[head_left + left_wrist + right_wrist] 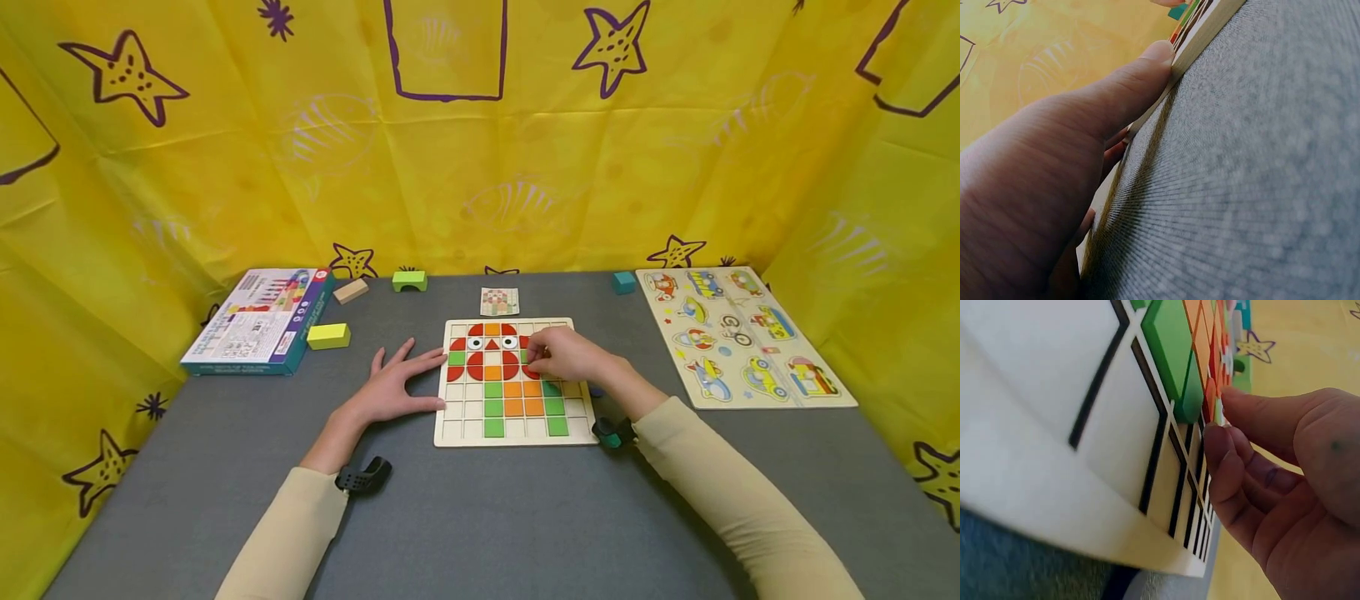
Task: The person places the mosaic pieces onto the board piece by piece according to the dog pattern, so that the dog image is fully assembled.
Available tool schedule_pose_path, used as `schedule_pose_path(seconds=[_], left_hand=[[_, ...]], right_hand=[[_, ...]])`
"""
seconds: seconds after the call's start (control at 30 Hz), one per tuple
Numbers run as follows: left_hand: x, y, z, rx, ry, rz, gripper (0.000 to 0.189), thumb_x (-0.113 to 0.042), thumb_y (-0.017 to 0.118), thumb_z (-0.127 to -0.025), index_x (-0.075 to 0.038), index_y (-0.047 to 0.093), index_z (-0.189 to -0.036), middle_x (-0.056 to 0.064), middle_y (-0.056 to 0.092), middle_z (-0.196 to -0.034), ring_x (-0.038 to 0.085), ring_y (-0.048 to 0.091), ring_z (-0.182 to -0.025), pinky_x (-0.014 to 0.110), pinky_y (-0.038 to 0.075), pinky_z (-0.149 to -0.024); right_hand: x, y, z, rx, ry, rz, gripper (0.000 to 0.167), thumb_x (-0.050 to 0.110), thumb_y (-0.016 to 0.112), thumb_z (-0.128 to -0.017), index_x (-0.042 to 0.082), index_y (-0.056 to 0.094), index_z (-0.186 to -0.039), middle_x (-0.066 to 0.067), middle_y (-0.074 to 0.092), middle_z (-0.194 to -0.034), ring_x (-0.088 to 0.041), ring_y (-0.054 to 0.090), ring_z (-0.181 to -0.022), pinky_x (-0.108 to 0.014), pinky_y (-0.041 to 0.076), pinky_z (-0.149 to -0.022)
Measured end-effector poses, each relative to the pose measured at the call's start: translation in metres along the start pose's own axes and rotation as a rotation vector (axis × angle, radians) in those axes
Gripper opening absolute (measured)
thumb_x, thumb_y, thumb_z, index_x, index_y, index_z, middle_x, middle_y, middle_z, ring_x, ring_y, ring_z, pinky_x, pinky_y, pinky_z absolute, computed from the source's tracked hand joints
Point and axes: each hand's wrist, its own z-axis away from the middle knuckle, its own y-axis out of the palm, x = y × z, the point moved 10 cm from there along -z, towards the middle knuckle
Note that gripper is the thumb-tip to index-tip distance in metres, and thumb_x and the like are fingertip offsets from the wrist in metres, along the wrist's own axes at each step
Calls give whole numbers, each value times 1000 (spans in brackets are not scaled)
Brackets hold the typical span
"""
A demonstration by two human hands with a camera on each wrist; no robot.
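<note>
A wooden grid board [462, 408] lies in front of me, with red, orange, green and white tiles forming a figure with two round eyes. My left hand [390, 387] is spread at its left edge, fingers fairly straight. In the left wrist view, the thumb [1159, 51] touches the board's side [1200, 37]. Over the right part of the figure, my right hand [558, 352] pinches a small tile at the grid, mostly hidden by the fingertips. In the right wrist view, the bent thumb and fingers meet low over the board, beyond a green tile [1169, 353].
A small pattern card [499, 302] lies behind the board. On the left are a game box [258, 321], a yellow block [328, 337], a plain wood block [351, 291] and a green arch block [409, 282]. A teal block [623, 282] and a vehicle puzzle [738, 337] lie right.
</note>
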Motion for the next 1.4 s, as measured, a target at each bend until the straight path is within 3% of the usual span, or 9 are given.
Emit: schedule_pose_path(seconds=[0.3, 0.73, 0.97, 1.4], left_hand=[[0, 1, 1, 2, -3, 5, 83, -57, 76, -84, -22, 47, -154, -2, 38, -160, 37, 5, -153, 67, -12, -111], [2, 1, -1, 7, -15, 0, 83, -58, 76, -84, -22, 47, -154, -2, 38, -160, 38, 5, -153, 67, -12, -111], [1, -1, -1, 9, -7, 5, 83, -57, 76, -84, -21, 47, -154, -2, 38, -160, 39, 5, -152, 67, -12, -111], [0, -1, 0, 6, -10, 6, 84, -56, 77, -84, -22, 47, -154, -1, 38, -160, 39, 5, -152, 66, -12, -111]], right_hand=[[0, 5, -2, 14, 23, 47, 9, 12, 75, -93, 11, 69, -86, 1, 60, -76, -17, 53, -73, -31, 47, -68], [-5, -1, 5, 4, -3, -24, 7, 14, 76, -92, 11, 70, -89, 2, 62, -78, -16, 54, -73, -32, 48, -69], [-19, -21, 22, -65, 24, -36, 7, 10, 76, -91, 8, 70, -95, 0, 63, -83, -18, 55, -77, -34, 47, -71], [-42, -31, 60, -71, 36, -32, 10, 8, 77, -90, 5, 70, -96, 1, 63, -82, -17, 56, -76, -34, 49, -73]])
